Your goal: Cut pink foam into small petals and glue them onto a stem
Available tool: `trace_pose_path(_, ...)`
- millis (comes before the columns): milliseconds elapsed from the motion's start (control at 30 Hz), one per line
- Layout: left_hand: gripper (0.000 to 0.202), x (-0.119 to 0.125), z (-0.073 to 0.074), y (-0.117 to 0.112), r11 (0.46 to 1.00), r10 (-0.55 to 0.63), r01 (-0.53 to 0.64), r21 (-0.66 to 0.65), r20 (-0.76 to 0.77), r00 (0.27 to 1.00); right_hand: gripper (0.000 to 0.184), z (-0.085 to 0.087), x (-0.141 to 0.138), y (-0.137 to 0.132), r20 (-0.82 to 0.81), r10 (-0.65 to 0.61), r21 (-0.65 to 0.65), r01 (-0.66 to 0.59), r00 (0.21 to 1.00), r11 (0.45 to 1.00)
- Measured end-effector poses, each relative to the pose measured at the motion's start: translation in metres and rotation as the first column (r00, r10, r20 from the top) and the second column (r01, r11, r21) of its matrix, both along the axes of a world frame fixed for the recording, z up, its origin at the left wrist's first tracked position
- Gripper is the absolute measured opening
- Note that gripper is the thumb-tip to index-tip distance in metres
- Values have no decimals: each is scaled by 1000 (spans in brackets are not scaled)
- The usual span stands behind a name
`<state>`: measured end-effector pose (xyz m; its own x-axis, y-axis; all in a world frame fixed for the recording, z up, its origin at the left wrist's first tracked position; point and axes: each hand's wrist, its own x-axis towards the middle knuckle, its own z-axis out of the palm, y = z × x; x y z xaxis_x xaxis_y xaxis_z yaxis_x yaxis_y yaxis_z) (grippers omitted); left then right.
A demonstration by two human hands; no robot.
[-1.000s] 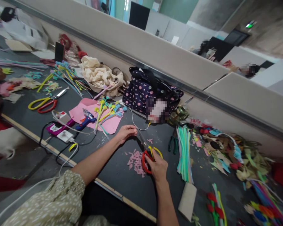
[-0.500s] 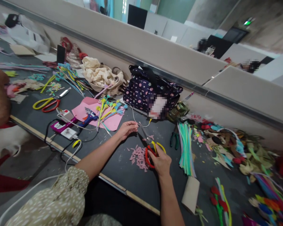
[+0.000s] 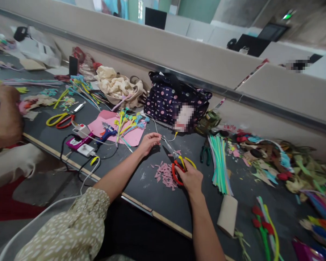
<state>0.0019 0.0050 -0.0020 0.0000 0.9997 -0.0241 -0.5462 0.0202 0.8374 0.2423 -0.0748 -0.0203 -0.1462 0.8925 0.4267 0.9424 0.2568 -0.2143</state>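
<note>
My right hand (image 3: 190,176) is closed around the red and yellow handles of a pair of scissors (image 3: 176,155), whose blades stand apart and point toward my left hand. My left hand (image 3: 150,144) has thumb and fingertips pinched together just beyond the blade tips; whatever small thing they hold is too tiny to make out. Below the scissors lies a loose heap of small pink cut pieces (image 3: 165,174) on the dark table (image 3: 141,181). A few more pink bits lie close to the blades.
Left are a blue glue gun (image 3: 106,135) on pink sheets (image 3: 137,137), a power strip (image 3: 81,145) with cables, and second scissors (image 3: 61,119). A dark dotted bag (image 3: 163,99) stands behind. Pipe cleaners (image 3: 220,165), pliers (image 3: 205,153) and a cardboard tube (image 3: 227,215) lie right. A co-worker's arm (image 3: 7,116) reaches in.
The scissor blades have opened wider. The whole view has shifted a little, and the co-worker's hand at the far left has come further into sight.
</note>
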Motion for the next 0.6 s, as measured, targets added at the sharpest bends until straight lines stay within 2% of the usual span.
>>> trace_pose_path(200,22,0,1,0,998,9,-8,55,-16,1000,55,4,-3,-2,35,16,-26,-15,999,1000)
trace_pose_path(600,9,-10,0,3,989,101,-106,103,60,993,53,3,-2,0,61,-22,-48,25,998,999)
